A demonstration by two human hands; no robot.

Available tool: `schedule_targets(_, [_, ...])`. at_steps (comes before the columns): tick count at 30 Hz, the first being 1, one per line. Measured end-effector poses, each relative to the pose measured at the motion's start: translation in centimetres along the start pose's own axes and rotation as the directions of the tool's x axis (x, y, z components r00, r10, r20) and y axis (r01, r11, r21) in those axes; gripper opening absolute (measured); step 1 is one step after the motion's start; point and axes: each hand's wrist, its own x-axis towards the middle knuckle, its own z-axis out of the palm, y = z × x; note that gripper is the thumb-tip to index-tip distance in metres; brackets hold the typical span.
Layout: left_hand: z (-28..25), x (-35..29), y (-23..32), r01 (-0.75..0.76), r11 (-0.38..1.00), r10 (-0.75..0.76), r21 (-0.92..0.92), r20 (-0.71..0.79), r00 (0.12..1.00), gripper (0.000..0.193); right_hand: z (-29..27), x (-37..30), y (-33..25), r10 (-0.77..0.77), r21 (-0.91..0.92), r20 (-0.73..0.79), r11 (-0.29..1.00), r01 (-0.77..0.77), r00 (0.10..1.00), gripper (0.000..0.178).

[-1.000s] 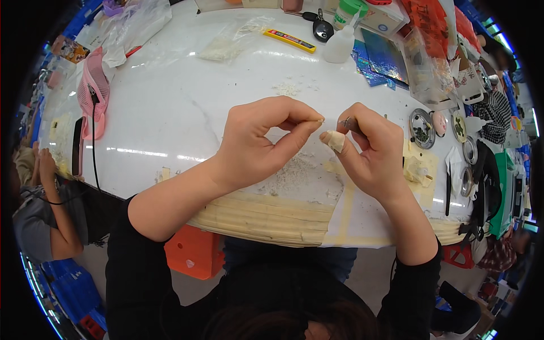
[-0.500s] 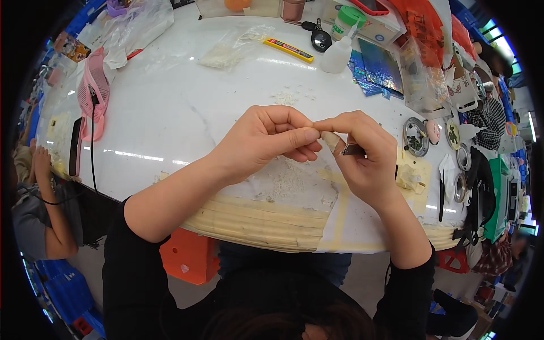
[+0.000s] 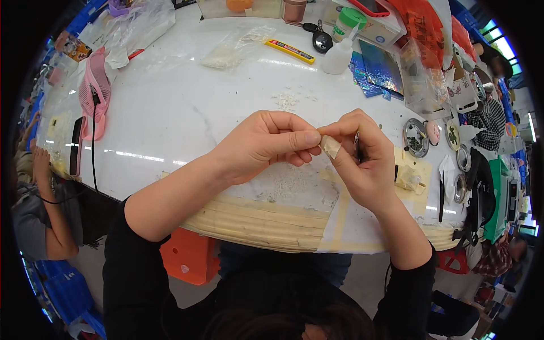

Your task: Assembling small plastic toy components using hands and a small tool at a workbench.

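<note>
Above the near part of the table, my left hand (image 3: 272,141) has thumb and forefinger pinched together. Whatever lies between those fingertips is too small to make out. My right hand (image 3: 362,156) meets it fingertip to fingertip, its fingers curled. Beige tape (image 3: 331,147) wraps the tip of my right thumb. Within the curled right fingers sits a small dark metal piece (image 3: 357,143), seen nearly edge-on and mostly hidden. Pale crumbs (image 3: 286,182) are scattered on the white tabletop (image 3: 164,107) below the hands, with more crumbs (image 3: 286,101) beyond them.
Beige tape strips (image 3: 260,224) cover the table's near edge. Round metal dishes (image 3: 416,137) stand at right, near a black pen-like stick (image 3: 441,198). A yellow narrow case (image 3: 289,51), car key (image 3: 322,41) and white squeeze bottle (image 3: 338,58) lie far back. A phone (image 3: 75,146) rests at left.
My right fingers have curled in further, and the metal piece has turned from lying sideways to nearly upright. Both hands have dipped slightly, still meeting at the fingertips.
</note>
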Motion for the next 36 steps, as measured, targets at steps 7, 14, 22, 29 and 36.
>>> schedule_targets(7, [1.0, -0.2, 0.2, -0.191, 0.924, 0.232, 0.331, -0.089, 0.969, 0.016, -0.1, 0.0, -0.4, 0.115, -0.01, -0.019, 0.993, -0.115, 0.993, 0.01])
schedule_targets(14, [1.2, -0.2, 0.2, -0.211, 0.926, 0.255, 0.313, -0.105, 0.961, 0.017, -0.1, 0.2, -0.2, 0.075, -0.059, -0.022, 0.995, -0.076, 0.997, 0.011])
schedule_targets(22, [1.2, -0.2, 0.0, -0.245, 0.865, 0.328, 0.439, -0.123, 0.937, 0.014, 0.0, 0.2, 0.0, 0.023, -0.118, -0.034, 0.993, -0.027, 0.999, 0.013])
schedule_targets(29, [1.0, -0.2, -0.4, -0.456, 0.391, 0.688, 0.8, 0.075, 0.722, 0.01, -0.6, 0.6, 0.1, -0.207, -0.623, 0.051, 0.758, 0.193, 0.977, 0.028])
schedule_targets(36, [1.2, -0.1, -0.4, -0.481, 0.157, 0.748, 0.863, 0.213, 0.628, 0.013, -1.1, 0.4, 0.5, -0.193, -0.77, 0.081, 0.611, 0.184, 0.978, 0.03])
